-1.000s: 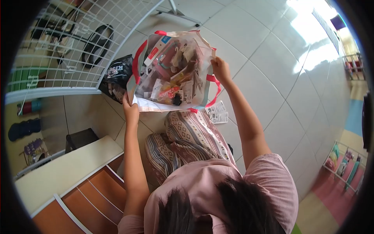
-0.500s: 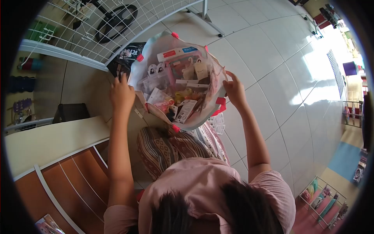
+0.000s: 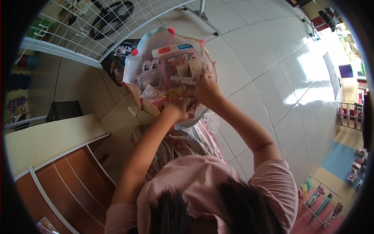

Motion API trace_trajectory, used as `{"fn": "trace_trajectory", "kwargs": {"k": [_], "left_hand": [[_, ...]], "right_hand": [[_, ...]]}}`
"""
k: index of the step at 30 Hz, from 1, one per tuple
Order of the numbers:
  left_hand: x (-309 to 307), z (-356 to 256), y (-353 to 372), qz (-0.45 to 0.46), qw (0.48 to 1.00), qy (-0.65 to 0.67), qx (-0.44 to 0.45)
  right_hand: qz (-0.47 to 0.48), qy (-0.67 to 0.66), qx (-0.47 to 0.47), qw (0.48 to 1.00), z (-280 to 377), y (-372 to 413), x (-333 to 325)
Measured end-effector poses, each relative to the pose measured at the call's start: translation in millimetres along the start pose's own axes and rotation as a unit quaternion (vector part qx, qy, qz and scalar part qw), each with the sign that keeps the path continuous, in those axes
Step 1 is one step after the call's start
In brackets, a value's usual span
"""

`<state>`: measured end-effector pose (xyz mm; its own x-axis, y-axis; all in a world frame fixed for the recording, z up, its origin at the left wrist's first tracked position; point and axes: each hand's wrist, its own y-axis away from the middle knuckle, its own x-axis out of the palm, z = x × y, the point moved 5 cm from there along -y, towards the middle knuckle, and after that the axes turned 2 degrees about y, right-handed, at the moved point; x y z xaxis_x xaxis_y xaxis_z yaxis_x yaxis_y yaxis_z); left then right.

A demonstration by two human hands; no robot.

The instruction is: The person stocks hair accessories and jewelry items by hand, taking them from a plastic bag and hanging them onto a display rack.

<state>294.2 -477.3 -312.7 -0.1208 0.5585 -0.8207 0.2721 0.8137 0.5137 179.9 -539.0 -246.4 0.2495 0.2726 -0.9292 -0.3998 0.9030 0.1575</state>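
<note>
A wide-mouthed bag (image 3: 136, 87) with a pale lining and red tabs stands in front of my knees, filled with packaged goods. My left hand (image 3: 177, 108) is down among the small packets at its near side, by a yellow item (image 3: 178, 91), its fingers mostly hidden. Over the right part of the contents lies my right hand (image 3: 206, 89), fingers stretched toward a cream card (image 3: 195, 67). Behind them are a long white box (image 3: 173, 50) with red and blue patches and clear packs (image 3: 150, 77) with white hang tabs.
A black plastic bag (image 3: 117, 58) sits against the bag's far left side. White wire grid racking (image 3: 78, 35) stands beyond it. Pale floor tiles (image 3: 269, 78) stretch to the right, with carded packets (image 3: 211, 121) near my knee. A brown slatted panel (image 3: 74, 175) is at my left.
Both hands have left the bag's side rims and moved inward over its contents. The left is now at the near side, the right toward the middle right. The view has shifted slightly.
</note>
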Motion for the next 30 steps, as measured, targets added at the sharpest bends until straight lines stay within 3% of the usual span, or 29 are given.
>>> {"fn": "trace_trajectory", "kwargs": {"k": [2, 4, 5, 8, 10, 14, 17, 19, 23, 26, 30], "left_hand": [[5, -6, -7, 0.035, 0.999, -0.02, 0.025], [12, -12, -12, 0.12, 0.99, -0.034, 0.058], [14, -11, -13, 0.125, 0.991, -0.04, 0.028], [16, -12, -13, 0.106, 0.993, -0.026, -0.054], [13, -12, -6, 0.05, 0.993, 0.03, -0.102], [29, 3, -17, 0.035, 0.995, 0.059, -0.071], [36, 18, -16, -0.02, 0.995, 0.064, -0.076], [33, 19, -10, -0.074, 0.994, 0.048, -0.069], [33, 20, -10, -0.047, 0.994, 0.087, -0.048], [22, 23, -6, -0.044, 0.991, 0.125, -0.026], [6, 46, -15, -0.009, 0.978, 0.209, -0.021]], "right_hand": [[0.095, 0.012, 0.095, 0.991, -5, -1, 11], [0.187, -0.014, 0.094, 0.978, 8, 6, 16], [0.233, -0.028, 0.094, 0.967, 13, 12, 19], [0.143, -0.096, -0.021, 0.985, -5, 15, 85], [0.164, -0.138, 0.036, 0.976, -6, 17, 78], [0.238, -0.166, 0.076, 0.954, -17, 12, 104], [0.23, -0.273, -0.019, 0.934, -17, 13, 102], [0.249, -0.255, -0.008, 0.934, -15, 14, 96], [0.201, -0.17, 0.035, 0.964, -14, 12, 111], [0.165, -0.257, 0.087, 0.948, -18, 12, 145], [0.138, -0.281, 0.048, 0.948, -13, 21, 140]]}}
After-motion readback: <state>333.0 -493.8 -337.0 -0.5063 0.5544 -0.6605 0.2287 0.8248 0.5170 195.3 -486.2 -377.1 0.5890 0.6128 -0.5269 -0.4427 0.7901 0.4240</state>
